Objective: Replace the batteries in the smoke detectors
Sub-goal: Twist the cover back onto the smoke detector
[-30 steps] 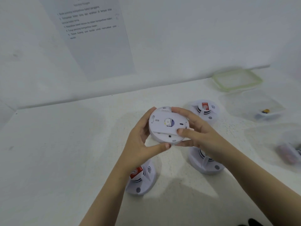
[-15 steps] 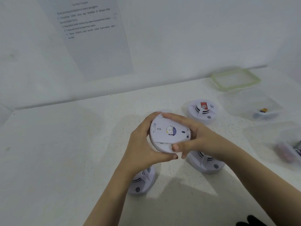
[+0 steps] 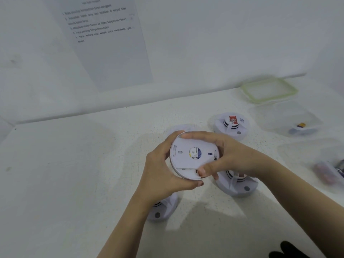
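Both hands [image 3: 195,164] lowered; right thumb now pressing held detector [image 3: 193,155] underside.

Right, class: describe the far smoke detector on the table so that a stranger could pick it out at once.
Start at the white table and find the green-rimmed lid by the back wall. Just in front and left of it sits the far smoke detector. Unlike its neighbours, it lies clear of both hands and shows a red label on top.
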`<control>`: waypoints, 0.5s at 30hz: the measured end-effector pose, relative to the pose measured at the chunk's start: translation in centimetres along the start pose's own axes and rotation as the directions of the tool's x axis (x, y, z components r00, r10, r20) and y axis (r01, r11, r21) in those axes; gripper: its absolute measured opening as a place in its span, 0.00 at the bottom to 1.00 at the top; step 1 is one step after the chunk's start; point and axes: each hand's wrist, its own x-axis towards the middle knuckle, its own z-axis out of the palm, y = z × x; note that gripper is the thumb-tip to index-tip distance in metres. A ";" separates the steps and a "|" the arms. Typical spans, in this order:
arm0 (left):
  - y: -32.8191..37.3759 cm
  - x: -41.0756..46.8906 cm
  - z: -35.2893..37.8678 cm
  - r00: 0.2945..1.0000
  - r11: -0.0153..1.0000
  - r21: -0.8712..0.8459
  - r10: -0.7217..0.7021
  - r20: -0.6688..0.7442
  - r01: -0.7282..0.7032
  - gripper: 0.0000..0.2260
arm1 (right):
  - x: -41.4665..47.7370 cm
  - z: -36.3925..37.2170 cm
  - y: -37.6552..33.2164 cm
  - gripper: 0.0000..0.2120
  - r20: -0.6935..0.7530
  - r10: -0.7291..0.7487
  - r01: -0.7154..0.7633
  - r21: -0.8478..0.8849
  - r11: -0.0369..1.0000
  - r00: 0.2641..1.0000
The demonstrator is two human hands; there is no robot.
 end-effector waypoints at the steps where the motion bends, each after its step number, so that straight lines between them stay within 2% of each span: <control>1: 0.0 0.0 0.0 1.000 1.000 0.000 -0.001 -0.002 0.001 0.43 | 0.0 0.0 -0.1 0.34 0.002 0.004 -0.004 -0.005 1.000 1.000; 15: -0.2 -0.2 0.2 1.000 0.999 -0.038 0.023 -0.013 -0.023 0.43 | 0.4 -0.4 -1.6 0.34 0.074 0.067 -0.057 -0.131 0.990 0.995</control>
